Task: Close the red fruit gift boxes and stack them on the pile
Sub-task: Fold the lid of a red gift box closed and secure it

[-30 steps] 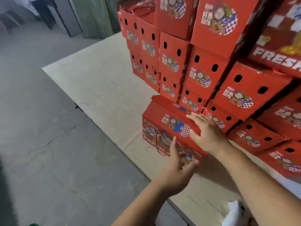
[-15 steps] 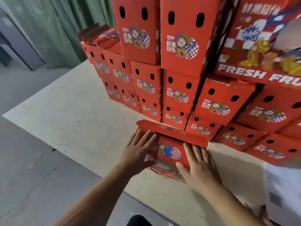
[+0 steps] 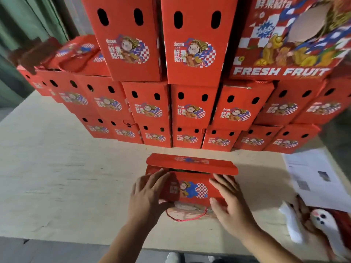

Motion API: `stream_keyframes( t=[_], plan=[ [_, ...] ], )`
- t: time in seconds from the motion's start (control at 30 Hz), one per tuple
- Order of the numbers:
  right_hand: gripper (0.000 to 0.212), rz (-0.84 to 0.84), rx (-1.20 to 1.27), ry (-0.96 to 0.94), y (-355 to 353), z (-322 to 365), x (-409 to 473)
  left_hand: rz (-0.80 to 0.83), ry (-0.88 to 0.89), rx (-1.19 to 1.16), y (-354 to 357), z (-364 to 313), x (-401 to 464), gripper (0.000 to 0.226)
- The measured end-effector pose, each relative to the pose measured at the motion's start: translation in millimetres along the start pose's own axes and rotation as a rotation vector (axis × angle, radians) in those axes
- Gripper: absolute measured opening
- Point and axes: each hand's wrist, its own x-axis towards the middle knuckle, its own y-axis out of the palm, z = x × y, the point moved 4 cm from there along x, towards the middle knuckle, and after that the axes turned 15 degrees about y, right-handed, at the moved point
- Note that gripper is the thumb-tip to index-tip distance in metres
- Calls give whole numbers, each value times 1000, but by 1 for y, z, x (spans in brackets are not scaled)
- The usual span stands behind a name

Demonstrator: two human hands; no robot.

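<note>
One red gift box (image 3: 191,188) lies on the plywood table (image 3: 57,168), top flap ajar, cartoon print and red cord handle showing. Left hand (image 3: 150,194) and right hand (image 3: 229,205) press flat, fingers spread, against its sides. Behind, apart, rises the pile (image 3: 190,107).
</note>
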Motion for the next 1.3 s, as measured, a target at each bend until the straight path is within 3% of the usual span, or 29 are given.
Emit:
stream_keyframes(
  t=[0.07, 0.17, 0.23, 0.3, 0.37, 0.43, 0.47, 0.5, 0.57, 0.63, 0.8, 0.9, 1.17, 1.3],
  plan=[
    [36, -61, 176, 73, -3, 3, -3, 0, 26, 6, -3, 7, 0, 102],
    [13, -432, 360, 170, -28, 10, 4, 32, 86, -28, -4, 10, 6, 100],
    [30, -589, 205, 166, -42, 24, 19, 55, 126, -84, -2, 13, 9, 93],
    [49, -402, -125, 151, -40, 39, 47, -6, 96, -286, 0, 24, 5, 73],
    [54, -19, -369, 207, -21, 39, 67, -284, -121, -608, -8, 45, 3, 52],
    [52, 165, -421, 219, -8, 33, 71, -499, -243, -672, -21, 63, 10, 51],
    [54, 164, -441, 188, -7, 32, 71, -487, -190, -576, -27, 67, 21, 48],
    [58, 133, -481, 141, -8, 33, 72, -373, -90, -467, -29, 66, 35, 51],
    [69, 39, -600, 16, -13, 37, 77, -8, 160, -283, -21, 60, 70, 80],
    [77, -21, -696, -63, -16, 43, 83, 200, 269, -113, -14, 54, 94, 86],
    [77, 17, -865, -3, 7, 30, 76, 184, 359, 165, 6, 51, 97, 78],
    [81, 94, -879, 66, 10, 22, 73, 179, 368, 137, 15, 52, 90, 87],
    [92, 295, -775, 226, 18, 27, 71, 413, 378, 231, 15, 46, 89, 107],
    [92, 308, -722, 221, 2, 37, 73, 378, 375, 152, 1, 48, 98, 106]
  ],
)
